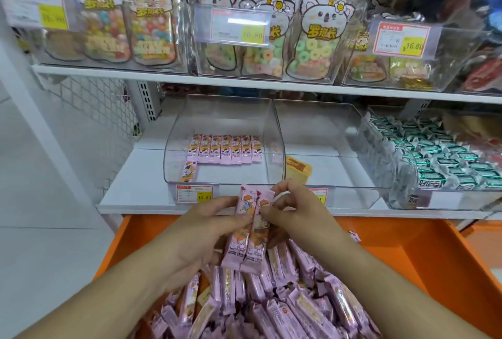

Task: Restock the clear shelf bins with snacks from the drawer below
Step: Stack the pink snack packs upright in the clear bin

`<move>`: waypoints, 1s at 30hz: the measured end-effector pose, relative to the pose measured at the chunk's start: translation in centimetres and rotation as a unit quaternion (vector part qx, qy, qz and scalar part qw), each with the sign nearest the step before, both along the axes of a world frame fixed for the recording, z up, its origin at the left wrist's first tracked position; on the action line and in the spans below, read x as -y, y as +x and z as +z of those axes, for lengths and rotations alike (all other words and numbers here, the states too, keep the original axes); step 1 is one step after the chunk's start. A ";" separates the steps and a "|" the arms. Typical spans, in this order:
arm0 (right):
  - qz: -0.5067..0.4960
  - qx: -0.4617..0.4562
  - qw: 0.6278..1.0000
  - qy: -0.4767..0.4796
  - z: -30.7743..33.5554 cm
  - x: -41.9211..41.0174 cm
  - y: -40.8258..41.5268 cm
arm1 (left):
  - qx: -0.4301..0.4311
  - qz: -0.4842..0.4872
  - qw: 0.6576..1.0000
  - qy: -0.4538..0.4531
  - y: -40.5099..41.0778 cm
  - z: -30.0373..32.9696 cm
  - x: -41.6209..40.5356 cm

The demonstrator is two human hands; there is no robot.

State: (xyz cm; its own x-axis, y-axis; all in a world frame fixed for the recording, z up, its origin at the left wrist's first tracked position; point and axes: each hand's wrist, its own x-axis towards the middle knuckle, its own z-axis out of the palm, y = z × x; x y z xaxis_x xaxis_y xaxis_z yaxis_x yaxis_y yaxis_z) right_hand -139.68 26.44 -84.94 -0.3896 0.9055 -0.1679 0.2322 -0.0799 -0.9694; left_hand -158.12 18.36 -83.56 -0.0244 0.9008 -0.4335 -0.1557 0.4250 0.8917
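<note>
I read the snack bars (248, 232) as wrapped in glossy pink plastic film, crimped at the ends. The bin (173, 148) is clear, smooth hard plastic with bright reflections on its curved walls. The drawer (434, 257) shows a smooth, matt orange finish. The shelf (135, 192) looks like white painted metal, smooth and slightly satin. The side panel (103, 105) is white wire mesh. The price tag (194, 194) is paper behind a clear plastic sleeve.
</note>
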 end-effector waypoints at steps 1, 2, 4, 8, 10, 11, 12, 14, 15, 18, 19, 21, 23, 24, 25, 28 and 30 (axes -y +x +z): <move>-0.001 0.006 1.000 0.005 0.0 0.1 0.0 | -0.027 -0.019 0.999 0.008 0.0 0.0 0.2; -0.003 0.008 1.000 0.007 -0.1 0.2 0.0 | -0.063 -0.039 0.997 0.016 0.0 -0.1 0.3; 0.007 0.002 1.000 0.011 0.1 0.5 0.0 | -0.120 -0.059 0.991 0.022 0.0 -0.3 0.6; 0.059 0.004 0.998 0.032 0.8 0.6 0.1 | -0.157 -0.073 0.984 0.037 -0.1 0.0 0.8; 0.076 0.023 0.995 0.065 1.2 0.5 -0.2 | -0.171 -0.082 0.981 0.042 -0.2 0.4 0.7; 0.076 0.027 0.994 0.079 1.3 0.3 -0.5 | -0.176 -0.085 0.980 0.049 -0.3 0.6 0.5; 0.067 0.023 0.994 0.086 1.5 -0.1 -0.9 | -0.180 -0.084 0.978 0.059 -0.6 0.7 0.3; 0.043 0.017 0.994 0.097 2.3 -1.1 -1.9 | -0.207 -0.077 0.971 0.092 -1.4 1.5 -0.1; 0.029 0.026 0.993 0.110 2.9 -1.9 -2.6 | -0.228 -0.064 0.965 0.113 -2.2 2.0 -0.3; 0.012 0.027 0.988 0.153 4.9 -5.2 -5.0 | -0.355 0.014 0.914 0.197 -6.3 3.0 -1.9; 0.005 0.029 0.986 0.164 5.5 -6.5 -6.1 | -0.423 0.030 0.880 0.216 -8.1 3.0 -2.6; 0.001 0.058 0.980 0.189 5.5 -9.4 -8.8 | -0.527 0.031 0.823 0.208 -11.0 2.4 -3.7; 0.015 0.105 0.975 0.194 4.2 -11.8 -11.4 | -0.559 0.003 0.812 0.168 -12.7 1.2 -4.2; 0.024 0.130 0.974 0.185 3.2 -12.8 -12.6 | -0.558 -0.012 0.815 0.156 -13.1 0.6 -4.2; 0.036 0.152 0.972 0.173 2.1 -13.7 -13.5 | -0.555 -0.025 0.818 0.149 -13.2 0.1 -4.2; 0.092 0.201 0.966 0.133 -0.6 -15.0 -15.5 | -0.538 -0.009 0.827 0.163 -13.5 -0.9 -4.4; 0.118 0.217 0.964 0.097 -1.8 -15.5 -16.2 | -0.525 0.008 0.835 0.166 -13.6 -0.9 -4.6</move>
